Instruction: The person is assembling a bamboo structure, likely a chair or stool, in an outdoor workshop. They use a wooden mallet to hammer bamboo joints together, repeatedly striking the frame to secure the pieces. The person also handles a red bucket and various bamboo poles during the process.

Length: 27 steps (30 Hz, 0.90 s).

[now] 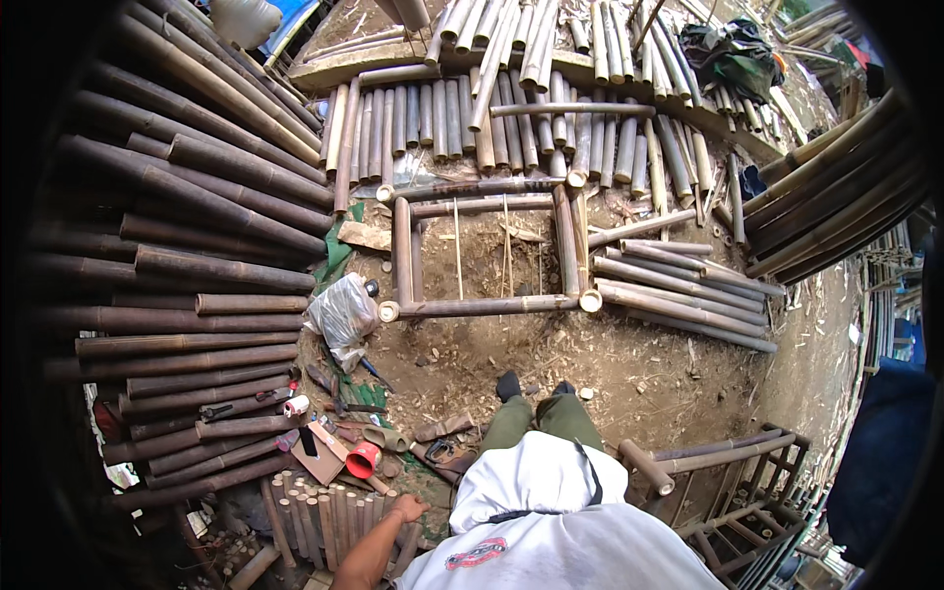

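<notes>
My left hand (406,507) reaches out at the lower left, beside a cluster of short upright bamboo pieces (339,511). Its fingers look loosely bent and apart, and nothing shows in them. My right hand is out of the picture. Ahead of my feet stands a rectangular bamboo frame (492,307) with round posts at its corners. Thin strips (458,251) run across its opening. Close to my left hand are a red cup-shaped container (363,459) and a cut bamboo piece (385,438).
Long dark bamboo poles (226,256) line the left side. Cut poles (442,118) lie in rows at the back, with another pile (688,290) at the right. A plastic bag (344,313) lies left of the frame. Another bamboo frame (728,452) stands at my right.
</notes>
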Available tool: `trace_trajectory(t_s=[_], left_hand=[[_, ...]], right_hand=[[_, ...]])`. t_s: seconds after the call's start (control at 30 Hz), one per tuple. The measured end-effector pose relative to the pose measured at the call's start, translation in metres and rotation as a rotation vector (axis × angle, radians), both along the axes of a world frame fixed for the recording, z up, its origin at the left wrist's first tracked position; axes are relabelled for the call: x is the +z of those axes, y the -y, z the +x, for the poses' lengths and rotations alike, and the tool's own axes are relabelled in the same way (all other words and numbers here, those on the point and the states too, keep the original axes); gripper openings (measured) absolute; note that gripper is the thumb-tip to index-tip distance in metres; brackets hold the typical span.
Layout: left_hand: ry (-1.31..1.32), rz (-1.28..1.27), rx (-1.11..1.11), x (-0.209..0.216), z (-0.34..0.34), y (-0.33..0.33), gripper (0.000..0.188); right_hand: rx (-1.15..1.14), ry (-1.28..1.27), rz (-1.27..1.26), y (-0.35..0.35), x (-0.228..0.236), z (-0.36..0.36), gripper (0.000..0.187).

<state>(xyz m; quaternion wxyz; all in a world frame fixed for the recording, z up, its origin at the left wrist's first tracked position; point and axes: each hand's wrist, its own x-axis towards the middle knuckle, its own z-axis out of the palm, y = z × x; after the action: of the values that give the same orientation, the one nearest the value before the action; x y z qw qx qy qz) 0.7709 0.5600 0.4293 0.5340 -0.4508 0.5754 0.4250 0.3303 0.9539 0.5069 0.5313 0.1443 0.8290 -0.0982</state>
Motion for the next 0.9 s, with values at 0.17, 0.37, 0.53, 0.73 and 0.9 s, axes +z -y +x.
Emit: trace_trajectory(t_s=[0.17,0.37,0.53,0.73,0.9], left_hand=[[-0.327,-0.223,0.263,0.031,-0.046,0.018,0.054],[-0.381,-0.220,0.453,0.004,-0.101,0.048,0.051],[-0.337,-0.268,0.493,-0.033,-0.147,0.093,0.046],[-0.275,-0.373,0.194,-0.044,-0.250,0.207,0.042],[-0.330,-0.520,-0.013,-0.098,-0.440,0.291,0.053]], right_hand=[[0.162,0.069,0.060,-0.007,-0.008,-0.026,0.034],[0.493,0.198,0.100,-0.007,-0.033,-0.064,0.033],[0.385,0.100,0.036,0.034,-0.073,-0.111,0.043],[-0.518,-0.041,0.137,0.194,-0.001,-0.181,0.077],[-0.482,-0.295,-0.075,0.168,-0.058,-0.134,0.063]])
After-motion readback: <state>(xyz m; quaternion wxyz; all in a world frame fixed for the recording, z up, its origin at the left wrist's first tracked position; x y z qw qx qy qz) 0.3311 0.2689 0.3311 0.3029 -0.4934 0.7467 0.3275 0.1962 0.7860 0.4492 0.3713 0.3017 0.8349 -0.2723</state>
